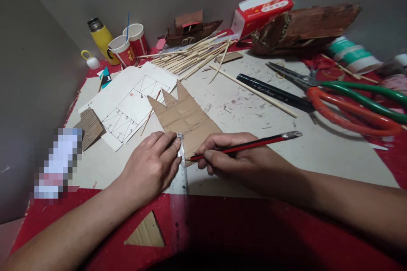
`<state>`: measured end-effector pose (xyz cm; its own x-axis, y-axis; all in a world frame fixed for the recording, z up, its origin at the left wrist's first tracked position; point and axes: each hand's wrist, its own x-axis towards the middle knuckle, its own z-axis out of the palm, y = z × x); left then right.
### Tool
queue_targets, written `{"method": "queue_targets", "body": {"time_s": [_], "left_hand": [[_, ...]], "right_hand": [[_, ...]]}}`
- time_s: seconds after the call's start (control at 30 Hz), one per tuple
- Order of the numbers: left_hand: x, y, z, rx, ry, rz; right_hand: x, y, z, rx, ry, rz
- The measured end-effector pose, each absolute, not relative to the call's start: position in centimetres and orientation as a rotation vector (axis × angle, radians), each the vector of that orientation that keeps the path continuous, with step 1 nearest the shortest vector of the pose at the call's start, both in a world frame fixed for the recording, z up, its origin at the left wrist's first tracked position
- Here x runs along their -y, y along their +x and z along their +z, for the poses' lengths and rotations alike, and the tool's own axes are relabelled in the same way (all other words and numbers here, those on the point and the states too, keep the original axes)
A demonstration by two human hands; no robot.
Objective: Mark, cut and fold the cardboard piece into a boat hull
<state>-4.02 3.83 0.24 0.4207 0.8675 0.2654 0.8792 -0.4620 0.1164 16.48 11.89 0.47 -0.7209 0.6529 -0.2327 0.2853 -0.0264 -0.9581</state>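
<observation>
My right hand (235, 152) grips a red-and-black pencil (257, 142), its tip at the edge of a clear ruler (179, 182). The fingers of my left hand (152, 159) are closed together over the ruler's far end, pressing it down. Under both lies a brown cardboard piece (187, 112) with a pointed, zigzag far edge. The ruler runs from the cardboard's near end toward me, past the pale sheet (216, 184). A paper with drawn lines and triangles (133, 101) lies beyond my left hand, partly under the cardboard.
A cardboard triangle (146, 232) lies on the red cloth (254, 228). To the right are scissors (349, 106) and a black marker (273, 92). Wooden sticks (193, 57), paper cups (121, 50), a yellow bottle (103, 40) and two model boats (190, 29) stand behind.
</observation>
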Motion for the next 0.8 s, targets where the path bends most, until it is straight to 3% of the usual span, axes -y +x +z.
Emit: {"method": "queue_targets", "body": {"time_s": [0.37, 0.8], "left_hand": [[-3.84, -3.99, 0.37, 1.597, -2.602, -0.465], [-3.82, -3.88, 0.27, 1.583, -2.564, -0.411]], "right_hand": [[-11.83, 16.44, 0.87, 1.752, -1.056, 1.791], [-11.34, 16.05, 1.34, 1.996, -1.021, 1.566]]}}
